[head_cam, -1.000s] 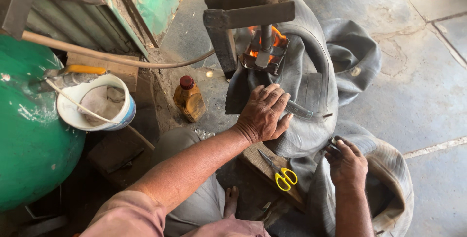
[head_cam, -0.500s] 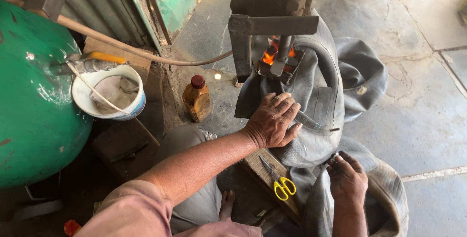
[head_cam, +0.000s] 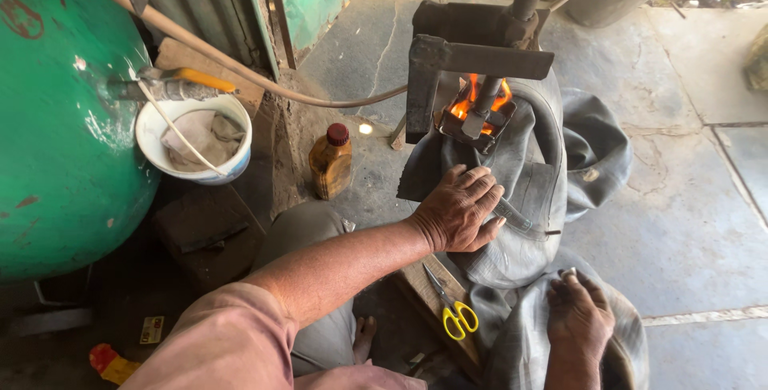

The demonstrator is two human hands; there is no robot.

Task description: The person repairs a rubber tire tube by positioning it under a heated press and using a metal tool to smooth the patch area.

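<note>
1. A green tank (head_cam: 56,118) and a white bowl (head_cam: 196,138) stand at left.
2. The left hand (head_cam: 460,210), fingers spread, presses the black inner tube (head_cam: 528,198), already clamped under the burning press (head_cam: 480,62).
3. The right hand (head_cam: 580,318), fingers curled, rests on more tube; the heating looks unfinished.

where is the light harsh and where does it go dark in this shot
Head view: hard sunlight on the grey stone floor at right; a bright glint beside the brown plastic bottle; deep shadow under the green metal tank; the left hand is sharp, evenly lit.
</note>
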